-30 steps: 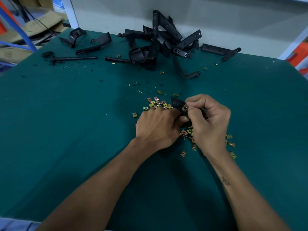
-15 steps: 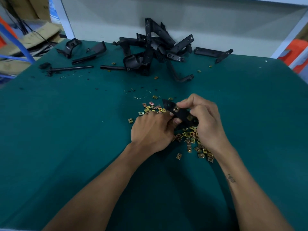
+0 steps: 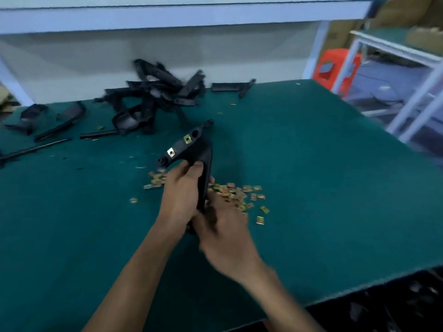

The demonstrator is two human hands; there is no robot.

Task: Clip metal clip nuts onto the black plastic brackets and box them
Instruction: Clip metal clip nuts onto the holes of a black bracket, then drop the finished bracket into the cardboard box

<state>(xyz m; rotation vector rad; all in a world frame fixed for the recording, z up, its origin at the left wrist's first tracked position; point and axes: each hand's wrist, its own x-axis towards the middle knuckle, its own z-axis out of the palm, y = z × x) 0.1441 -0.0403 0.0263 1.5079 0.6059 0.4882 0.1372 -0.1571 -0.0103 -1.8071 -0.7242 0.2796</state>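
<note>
My left hand grips a black plastic bracket by its long arm and holds it upright above the green table. Two metal clip nuts sit on the bracket's upper bar, one gold and one silvery. My right hand is blurred, low beside the bracket's bottom end and over the loose clip nuts; its grasp cannot be made out. The nuts lie scattered on the table on both sides of my hands.
A heap of black brackets lies at the back of the table, with single ones to the left and one to the right. The table's right edge drops off; beyond it stand a white frame and a red stool.
The bracket has been lifted from among the nuts and stood upright in my left hand. My right hand let go of its top and dropped lower. The view swung right.
</note>
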